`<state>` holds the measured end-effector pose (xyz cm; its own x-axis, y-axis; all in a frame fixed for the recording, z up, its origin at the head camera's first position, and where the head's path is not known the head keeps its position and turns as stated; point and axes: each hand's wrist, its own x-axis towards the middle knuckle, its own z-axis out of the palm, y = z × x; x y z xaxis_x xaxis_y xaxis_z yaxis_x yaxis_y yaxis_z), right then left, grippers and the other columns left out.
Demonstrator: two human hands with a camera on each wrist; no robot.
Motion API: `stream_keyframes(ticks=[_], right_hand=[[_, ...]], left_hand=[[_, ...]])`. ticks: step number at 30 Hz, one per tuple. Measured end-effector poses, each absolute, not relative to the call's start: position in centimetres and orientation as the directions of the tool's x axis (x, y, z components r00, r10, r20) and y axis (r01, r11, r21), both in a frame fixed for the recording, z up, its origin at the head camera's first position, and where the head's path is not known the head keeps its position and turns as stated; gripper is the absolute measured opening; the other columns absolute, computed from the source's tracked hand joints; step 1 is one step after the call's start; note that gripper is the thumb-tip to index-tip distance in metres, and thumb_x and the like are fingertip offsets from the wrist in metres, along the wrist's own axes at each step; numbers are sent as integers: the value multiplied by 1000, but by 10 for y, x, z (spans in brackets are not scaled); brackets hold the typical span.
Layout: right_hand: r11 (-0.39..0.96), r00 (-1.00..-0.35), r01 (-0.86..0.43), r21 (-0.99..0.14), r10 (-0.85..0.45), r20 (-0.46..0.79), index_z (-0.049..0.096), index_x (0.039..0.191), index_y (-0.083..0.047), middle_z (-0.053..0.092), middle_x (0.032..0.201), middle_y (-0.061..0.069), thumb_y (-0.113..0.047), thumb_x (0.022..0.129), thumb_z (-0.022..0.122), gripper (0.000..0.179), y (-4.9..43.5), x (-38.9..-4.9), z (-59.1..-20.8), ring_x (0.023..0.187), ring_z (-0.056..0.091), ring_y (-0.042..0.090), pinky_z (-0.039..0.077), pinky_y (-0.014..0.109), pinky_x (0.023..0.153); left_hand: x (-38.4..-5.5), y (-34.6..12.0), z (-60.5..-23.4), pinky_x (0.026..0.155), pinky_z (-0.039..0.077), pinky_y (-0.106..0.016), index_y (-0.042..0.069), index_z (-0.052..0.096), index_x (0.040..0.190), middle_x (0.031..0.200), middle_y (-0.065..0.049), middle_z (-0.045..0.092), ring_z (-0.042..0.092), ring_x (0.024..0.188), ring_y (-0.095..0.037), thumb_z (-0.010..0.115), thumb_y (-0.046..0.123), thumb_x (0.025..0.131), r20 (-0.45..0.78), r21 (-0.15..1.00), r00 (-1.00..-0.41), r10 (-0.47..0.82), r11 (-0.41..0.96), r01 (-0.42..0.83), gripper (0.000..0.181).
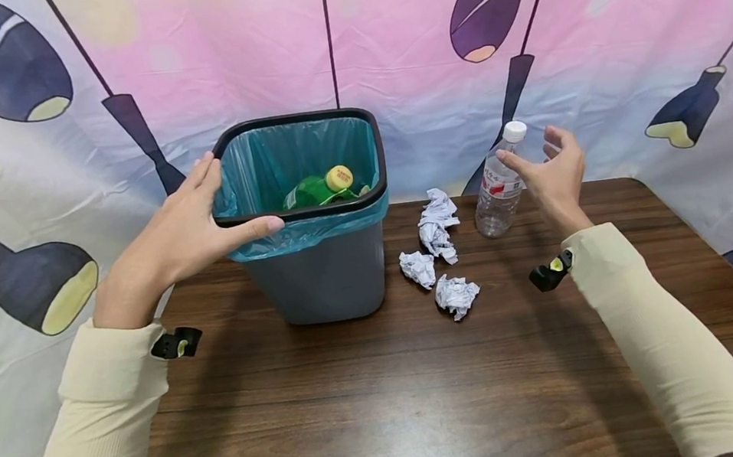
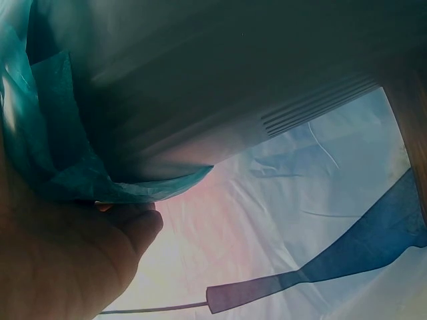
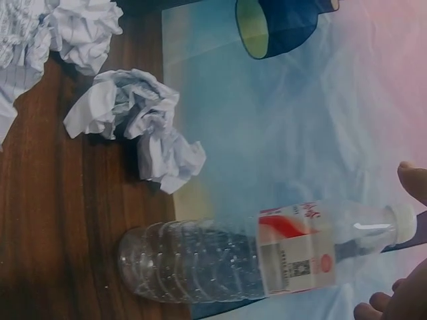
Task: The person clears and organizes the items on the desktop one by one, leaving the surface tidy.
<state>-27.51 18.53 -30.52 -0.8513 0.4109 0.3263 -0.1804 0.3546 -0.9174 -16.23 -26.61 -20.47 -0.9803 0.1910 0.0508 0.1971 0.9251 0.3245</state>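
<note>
My left hand (image 1: 188,221) rests at the near left corner of a grey trash bin (image 1: 334,279), thumb stretched along its black front rim and fingers extended along the left side. A teal liner bag (image 1: 260,157) folds over that rim. Inside lies a green bottle with a yellow cap (image 1: 339,178). Beside a clear plastic bottle (image 1: 498,184), my right hand (image 1: 554,177) holds its thumb and fingers apart, nothing between them. The thumb tip overlaps the bottle's upper part in the head view; the right wrist view shows the fingers around the white cap (image 3: 403,223), with gaps.
Several crumpled paper balls (image 1: 456,296) lie on the brown wooden table (image 1: 389,403) between the bin and the clear bottle. A patterned cloth (image 1: 412,45) hangs right behind the table's back edge.
</note>
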Motion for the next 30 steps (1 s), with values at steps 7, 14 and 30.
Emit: stream_keyframes(ticks=[7,14,30], right_hand=[[408,-871,-77,-910,417,261,44,151,-5,45,153,12,-37,78,89,92,184,-279,-314,140,44,25,39,33,113],[388,-893,-28,-921,405,198,39,154,-4,41,156,13,-39,79,87,95,182,-282,-322,143,42,27,38,35,115],[385,-894,-23,-923,405,191,44,150,-1,47,150,16,-28,82,86,85,183,-288,-334,136,50,29,43,37,110]], left_hand=[[-163,-266,-205,118,9,-67,6,-4,162,168,-8,-12,-8,155,-30,59,74,87,57,332,-979,194,921,201,119],[-163,-267,-205,118,9,-66,5,-3,162,168,-6,-13,-8,155,-29,59,73,87,61,334,-978,199,919,208,119],[-163,-267,-204,117,10,-67,5,-3,162,168,-6,-13,-7,155,-30,58,75,87,55,325,-980,193,924,201,119]])
